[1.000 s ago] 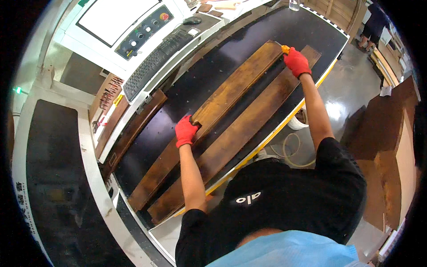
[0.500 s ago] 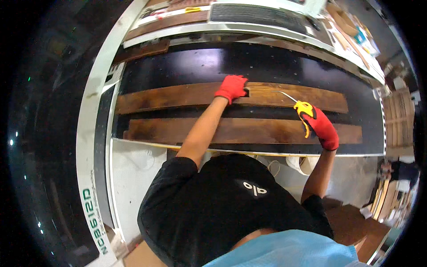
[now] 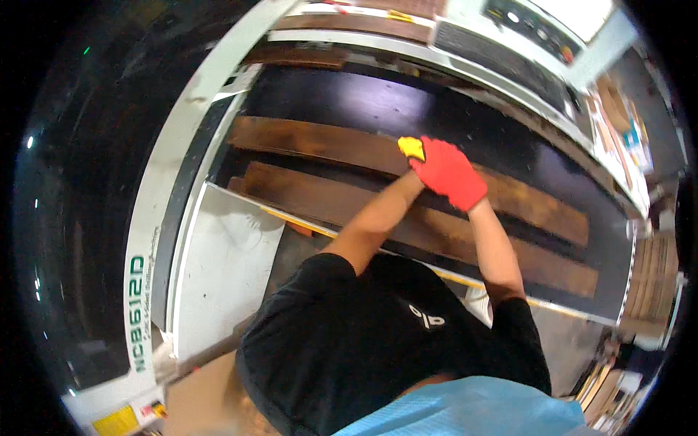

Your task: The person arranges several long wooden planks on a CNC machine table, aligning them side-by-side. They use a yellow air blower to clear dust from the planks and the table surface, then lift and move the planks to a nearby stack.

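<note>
My right hand [image 3: 452, 176], in a red glove, is closed on a yellow air blow gun [image 3: 411, 148] above the far wooden board. Only the gun's yellow body shows; its thin nozzle is hidden or lost in blur. My left forearm [image 3: 389, 211] reaches to the same spot, where the right glove covers my left hand, so its fingers are hidden. Beneath the hands lies the far brown board [image 3: 313, 139]. The near brown board [image 3: 305, 195] runs parallel to it, under my forearms. Both rest flat on the black machine table [image 3: 476, 134].
A white machine frame [image 3: 156, 196] rises at the left. Behind the table a white ledge carries a dark grille panel [image 3: 502, 65]. A control panel [image 3: 534, 29] stands at the back right. Stacked boards [image 3: 651, 272] are off the table's right end.
My right hand has swung left with the air blow gun to my left hand, over the far board. The left glove is now covered. The whole view has turned and shifted.
</note>
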The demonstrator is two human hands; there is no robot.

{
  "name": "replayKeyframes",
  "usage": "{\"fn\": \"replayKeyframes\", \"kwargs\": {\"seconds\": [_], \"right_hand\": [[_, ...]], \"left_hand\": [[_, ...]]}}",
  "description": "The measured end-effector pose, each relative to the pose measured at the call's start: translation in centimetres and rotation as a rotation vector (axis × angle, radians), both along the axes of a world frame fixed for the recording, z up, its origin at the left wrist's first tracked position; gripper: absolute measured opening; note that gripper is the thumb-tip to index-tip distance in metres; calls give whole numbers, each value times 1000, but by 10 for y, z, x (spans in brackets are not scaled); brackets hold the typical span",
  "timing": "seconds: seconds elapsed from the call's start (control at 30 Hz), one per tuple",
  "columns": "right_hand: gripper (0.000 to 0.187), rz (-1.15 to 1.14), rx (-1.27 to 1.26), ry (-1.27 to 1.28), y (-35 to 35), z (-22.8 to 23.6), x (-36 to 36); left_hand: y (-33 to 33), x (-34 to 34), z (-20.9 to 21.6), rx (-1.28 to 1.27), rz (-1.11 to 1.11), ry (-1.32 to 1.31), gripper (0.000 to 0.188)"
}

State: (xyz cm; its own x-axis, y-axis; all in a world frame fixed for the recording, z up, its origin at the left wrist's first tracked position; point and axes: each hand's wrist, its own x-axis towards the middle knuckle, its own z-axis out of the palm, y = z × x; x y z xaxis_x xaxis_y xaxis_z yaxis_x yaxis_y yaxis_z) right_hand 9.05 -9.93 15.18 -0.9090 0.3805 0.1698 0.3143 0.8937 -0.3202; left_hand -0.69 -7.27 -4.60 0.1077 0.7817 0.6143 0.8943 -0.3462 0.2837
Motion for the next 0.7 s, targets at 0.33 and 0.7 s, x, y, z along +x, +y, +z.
{"fn": "replayKeyframes", "kwargs": {"seconds": [0.33,0.7], "right_hand": [[62,231,-246,-115,-116,55,-35],[44,-348,-851,120,7,1,106]], "left_hand": [[-4,38,2,-215,60,41,55],[29,13,12,-265,-29,-25,34]]}}
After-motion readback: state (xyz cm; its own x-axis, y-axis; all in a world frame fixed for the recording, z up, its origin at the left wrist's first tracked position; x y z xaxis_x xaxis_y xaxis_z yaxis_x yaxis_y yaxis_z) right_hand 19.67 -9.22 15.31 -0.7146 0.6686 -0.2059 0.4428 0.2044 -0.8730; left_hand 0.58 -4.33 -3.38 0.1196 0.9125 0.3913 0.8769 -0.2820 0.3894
